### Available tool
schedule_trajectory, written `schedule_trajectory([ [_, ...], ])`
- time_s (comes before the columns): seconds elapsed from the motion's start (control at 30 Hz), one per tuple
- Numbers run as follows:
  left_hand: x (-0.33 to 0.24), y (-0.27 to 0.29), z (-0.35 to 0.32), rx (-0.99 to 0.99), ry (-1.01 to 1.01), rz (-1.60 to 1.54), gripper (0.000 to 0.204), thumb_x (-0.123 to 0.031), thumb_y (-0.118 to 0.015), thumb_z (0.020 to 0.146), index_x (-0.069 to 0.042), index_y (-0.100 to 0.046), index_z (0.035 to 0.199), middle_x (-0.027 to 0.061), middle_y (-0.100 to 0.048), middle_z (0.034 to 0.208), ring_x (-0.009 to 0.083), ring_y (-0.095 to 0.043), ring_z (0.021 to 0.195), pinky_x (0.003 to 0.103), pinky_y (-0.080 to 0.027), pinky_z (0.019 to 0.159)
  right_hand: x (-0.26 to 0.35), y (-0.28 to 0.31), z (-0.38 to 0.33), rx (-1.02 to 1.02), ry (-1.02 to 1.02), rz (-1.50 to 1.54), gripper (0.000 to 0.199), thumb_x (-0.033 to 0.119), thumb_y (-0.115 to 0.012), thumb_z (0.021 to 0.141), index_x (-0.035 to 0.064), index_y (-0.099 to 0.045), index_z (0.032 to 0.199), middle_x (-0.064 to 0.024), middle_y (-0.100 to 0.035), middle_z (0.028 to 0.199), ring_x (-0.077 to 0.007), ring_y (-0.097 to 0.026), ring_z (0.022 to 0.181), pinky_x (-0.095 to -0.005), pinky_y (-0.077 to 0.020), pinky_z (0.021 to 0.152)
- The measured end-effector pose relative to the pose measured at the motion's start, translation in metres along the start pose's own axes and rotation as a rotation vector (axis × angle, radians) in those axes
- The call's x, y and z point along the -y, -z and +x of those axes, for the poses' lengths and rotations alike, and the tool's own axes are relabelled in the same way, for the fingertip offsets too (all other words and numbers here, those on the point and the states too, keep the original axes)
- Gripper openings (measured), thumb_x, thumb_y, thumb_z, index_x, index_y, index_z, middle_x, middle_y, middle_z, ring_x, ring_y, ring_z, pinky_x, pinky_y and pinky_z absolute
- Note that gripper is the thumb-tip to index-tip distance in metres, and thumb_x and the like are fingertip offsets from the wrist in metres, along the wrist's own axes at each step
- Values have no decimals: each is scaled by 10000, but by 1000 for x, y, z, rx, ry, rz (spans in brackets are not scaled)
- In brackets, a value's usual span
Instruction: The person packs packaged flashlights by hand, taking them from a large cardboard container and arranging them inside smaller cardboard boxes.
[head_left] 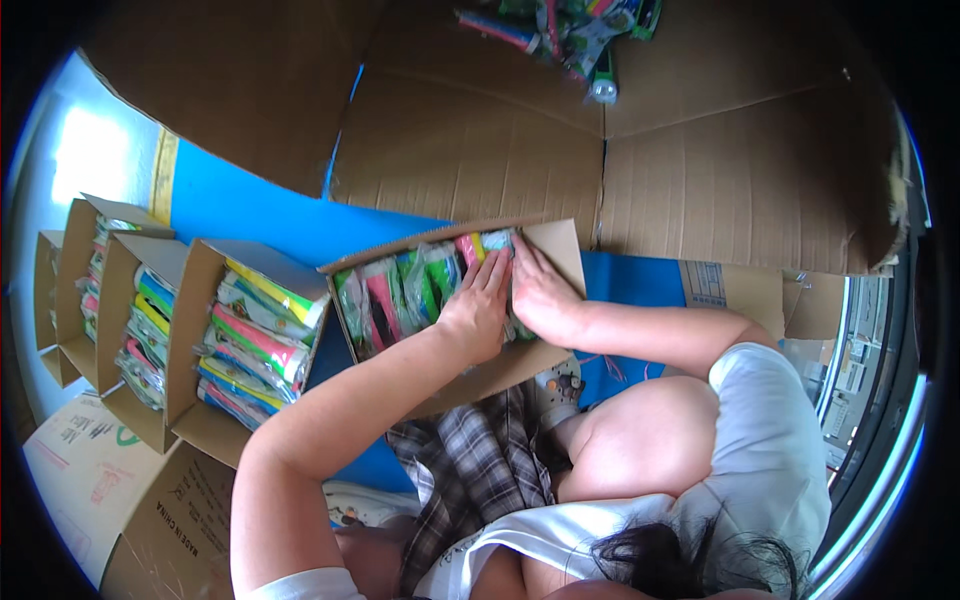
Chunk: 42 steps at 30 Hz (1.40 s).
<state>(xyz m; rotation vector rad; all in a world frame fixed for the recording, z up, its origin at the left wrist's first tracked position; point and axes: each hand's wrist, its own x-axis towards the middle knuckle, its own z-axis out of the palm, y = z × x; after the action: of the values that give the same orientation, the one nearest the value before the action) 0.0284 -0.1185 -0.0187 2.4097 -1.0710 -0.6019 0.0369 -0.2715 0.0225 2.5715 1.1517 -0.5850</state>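
Observation:
An open cardboard box [450, 398] stands tilted in front of me, packed with a row of clear plastic packets [400, 290] holding pink, green, yellow and white items. My left hand [478, 312] lies on the packets near the right end of the row, its fingers stretched out and together. Beside it my right hand [545, 298] reaches in over the box's right side with straight fingers against the end packets. The two sets of fingertips nearly meet. What lies beneath the hands is hidden.
Several open boxes [190, 340] of similar packets stand at the left on the blue surface [250, 205]. A large carton [470, 130] fills the far side, with loose packets [570, 30] inside, one showing a clear round end. Another carton [170, 520] stands at lower left.

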Motion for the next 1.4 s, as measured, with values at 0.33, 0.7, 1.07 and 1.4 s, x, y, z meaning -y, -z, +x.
schedule_trajectory([
  [0.33,14,54,-75,-245,-113,-28,432,-90,-599,742,23,-553,1157,208,-478,1271,364,-400,1241,464,-327,1047,-25,20,-21,79,1,511,528,117,-679,694,-17,-533,1182,-215,-509,1223,-379,-378,1254,-397,-341,1048],
  [0.7,54,89,-127,-422,403,71,606,1,-559,677,31,-402,1262,182,-500,1029,326,-486,1026,420,-380,923,-98,30,20,-127,-352,869,340,100,-632,800,45,-599,1135,-154,-624,1091,-283,-624,944,-345,-465,856],
  [1.07,14,81,-137,-105,326,344,228,-142,-585,707,-33,-541,903,35,-540,778,195,-539,756,324,-445,626,-88,33,26,118,-59,1100,314,-41,-531,783,38,-662,1057,-142,-676,1015,-190,-648,941,-268,-471,860],
  [1.4,18,114,-237,130,531,249,224,-140,-605,676,-76,-565,887,67,-550,854,239,-520,912,360,-414,741,-1,60,102,-96,321,1023,227,134,-516,805,48,-667,951,-163,-669,885,-323,-643,814,-406,-512,765],
])
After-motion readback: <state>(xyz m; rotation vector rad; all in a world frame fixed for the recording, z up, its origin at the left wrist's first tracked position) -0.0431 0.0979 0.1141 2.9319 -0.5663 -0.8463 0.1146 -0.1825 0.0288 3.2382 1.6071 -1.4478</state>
